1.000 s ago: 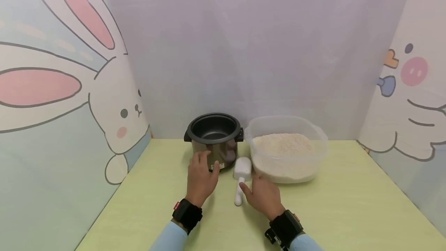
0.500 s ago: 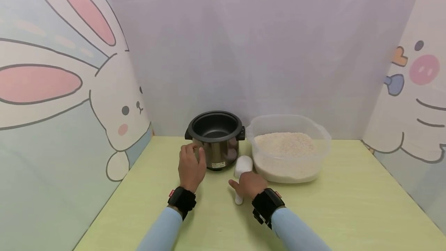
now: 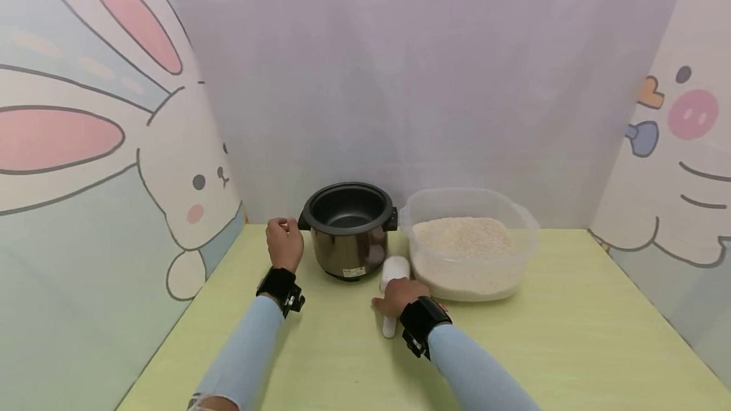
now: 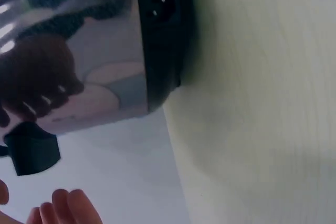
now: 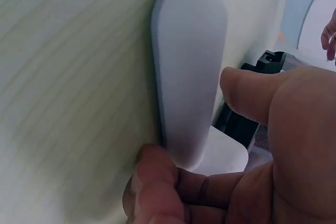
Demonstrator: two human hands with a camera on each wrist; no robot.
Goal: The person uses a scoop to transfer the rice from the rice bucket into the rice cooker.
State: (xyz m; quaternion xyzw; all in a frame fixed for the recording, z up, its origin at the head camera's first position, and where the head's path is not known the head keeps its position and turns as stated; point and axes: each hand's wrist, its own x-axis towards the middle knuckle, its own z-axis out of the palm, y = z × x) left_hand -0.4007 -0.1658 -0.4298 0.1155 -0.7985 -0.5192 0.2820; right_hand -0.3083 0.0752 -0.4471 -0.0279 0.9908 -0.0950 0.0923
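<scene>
A lidless rice cooker (image 3: 349, 252) with a dark inner pot stands at the back of the table. My left hand (image 3: 285, 246) hovers beside its left handle (image 4: 32, 153); bent fingers (image 4: 79, 209) and the thumb lie apart from that handle in the left wrist view. To the cooker's right, a white scoop (image 3: 395, 268) lies on the table, its handle toward me. My right hand (image 3: 402, 297) grips the scoop handle (image 5: 189, 66), thumb along one edge and curled fingers at the other.
A clear plastic bin (image 3: 465, 195) of rice (image 3: 462, 236) stands right of the cooker, close to the scoop. Behind them rises a pale curtain (image 3: 434, 81). Printed cartoon panels border the pale green table (image 3: 571, 335) on both sides.
My left hand has moved left from the cooker's front to beside its left handle. My right hand has moved left from beside the scoop onto its handle.
</scene>
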